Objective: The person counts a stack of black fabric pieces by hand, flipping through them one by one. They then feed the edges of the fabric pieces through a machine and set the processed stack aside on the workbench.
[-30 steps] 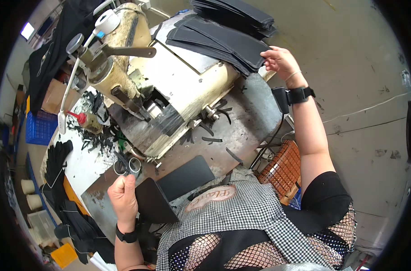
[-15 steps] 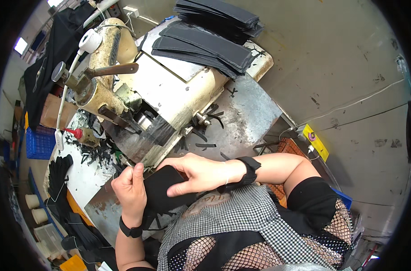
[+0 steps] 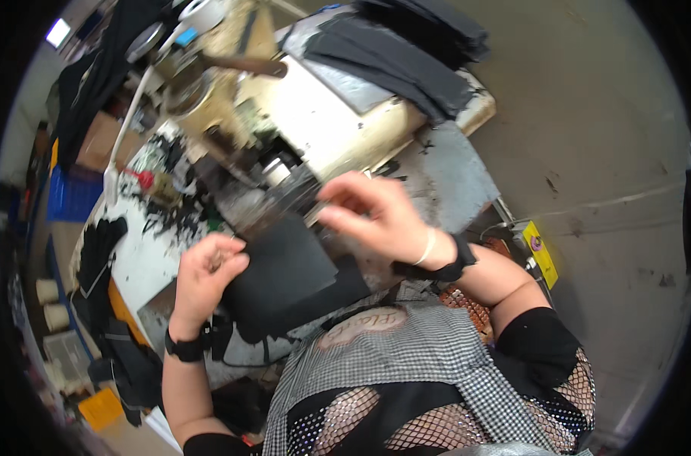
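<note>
My left hand (image 3: pixel 207 283) closes its thumb and fingers at the left edge of a flat black leather-like piece (image 3: pixel 283 258). That piece lies before the working head of a cream-coloured machine (image 3: pixel 334 125), over another black piece (image 3: pixel 351 290) that shows at its right. My right hand (image 3: pixel 379 222) is raised off the piece, thumb and fingers apart, nothing visible between them. It is slightly blurred and nearest to the machine's front edge. The machine's metal roller (image 3: pixel 277 172) sits just beyond the black piece.
Stacked black strips (image 3: pixel 395 64) rest on top of the machine. Black scraps (image 3: pixel 170 213) litter the white table at left, beside a red-tipped bottle (image 3: pixel 160 187). A blue crate (image 3: pixel 73 194) stands farther left. A yellow box (image 3: pixel 539 254) is fixed at right.
My right hand has left the black piece and moved up and right. My left hand has moved slightly left and lower. More of the black piece shows. The whole view has shifted.
</note>
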`<state>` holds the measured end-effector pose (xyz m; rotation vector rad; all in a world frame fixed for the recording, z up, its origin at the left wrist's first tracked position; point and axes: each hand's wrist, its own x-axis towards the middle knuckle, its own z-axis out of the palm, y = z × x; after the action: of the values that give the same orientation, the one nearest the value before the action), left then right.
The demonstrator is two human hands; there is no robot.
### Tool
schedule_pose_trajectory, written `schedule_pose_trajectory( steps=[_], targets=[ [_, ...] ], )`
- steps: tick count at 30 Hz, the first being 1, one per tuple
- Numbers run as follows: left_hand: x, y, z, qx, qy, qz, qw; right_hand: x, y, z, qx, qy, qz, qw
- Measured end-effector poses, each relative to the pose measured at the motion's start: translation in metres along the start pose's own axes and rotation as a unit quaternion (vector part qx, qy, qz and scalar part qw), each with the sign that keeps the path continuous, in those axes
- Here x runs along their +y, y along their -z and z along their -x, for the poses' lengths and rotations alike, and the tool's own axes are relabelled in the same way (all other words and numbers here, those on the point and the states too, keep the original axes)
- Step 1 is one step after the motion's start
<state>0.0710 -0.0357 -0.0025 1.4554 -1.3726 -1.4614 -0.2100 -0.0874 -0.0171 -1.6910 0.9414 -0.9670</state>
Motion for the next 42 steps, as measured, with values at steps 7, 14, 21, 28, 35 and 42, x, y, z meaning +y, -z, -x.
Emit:
schedule_pose_trajectory(
  steps=[7,14,21,28,35,42],
  targets=[
    [-0.001,0.015,-0.019,-0.024,-0.035,0.004,0.999,0.015,0.019,-0.002,0.02,0.111,0.16,0.981],
    [0.001,0.03,-0.026,-0.021,0.009,-0.061,0.998,0.025,0.013,-0.009,-0.071,0.263,0.247,0.93],
    [0.011,0.025,-0.046,-0.045,0.023,-0.047,0.998,0.034,0.02,-0.034,0.006,0.339,0.359,0.87],
    [0.01,0.032,-0.038,-0.095,0.047,-0.006,0.994,-0.011,0.135,-0.058,0.027,0.211,0.35,0.912],
    [0.018,0.045,-0.034,-0.099,0.077,0.006,0.992,0.017,0.232,-0.074,0.086,-0.085,0.217,0.969],
    [0.014,0.029,-0.055,-0.038,0.03,0.026,0.998,0.013,0.052,-0.034,-0.051,0.244,0.408,0.878]
  ],
)
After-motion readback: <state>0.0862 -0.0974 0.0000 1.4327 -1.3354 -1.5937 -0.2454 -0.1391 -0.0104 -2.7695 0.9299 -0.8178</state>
